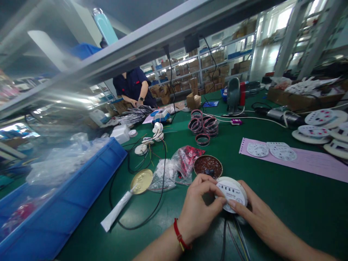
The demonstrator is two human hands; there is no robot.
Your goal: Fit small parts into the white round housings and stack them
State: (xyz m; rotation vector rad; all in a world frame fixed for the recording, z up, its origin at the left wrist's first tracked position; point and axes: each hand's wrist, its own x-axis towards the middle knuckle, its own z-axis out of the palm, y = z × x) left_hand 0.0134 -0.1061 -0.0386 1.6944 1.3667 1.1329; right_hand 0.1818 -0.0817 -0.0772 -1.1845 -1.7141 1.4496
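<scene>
A round white meter dial (234, 193) with a row of small number windows is held between my two hands, just above the green table. Fingers of my left hand (202, 206) are pinched at the dial's left edge; a red cord bracelet is on that wrist. My right hand (257, 208) grips the dial from the right, its thumb on the lower face. Several thin wires (236, 235) hang below the dial. Right behind my left hand sits a round tin of small dark screws (208, 166). What my left fingertips pinch besides the dial's edge is too small to tell.
A blue bin (81, 195) with plastic bags stands left. Nearby lie a white tube (116, 212), a gold lid (141, 181), a looped black cable and bagged parts (185, 163). Clear rings (202, 139) and a pink sheet (307, 159) lie farther back. Another person (136, 87) stands across.
</scene>
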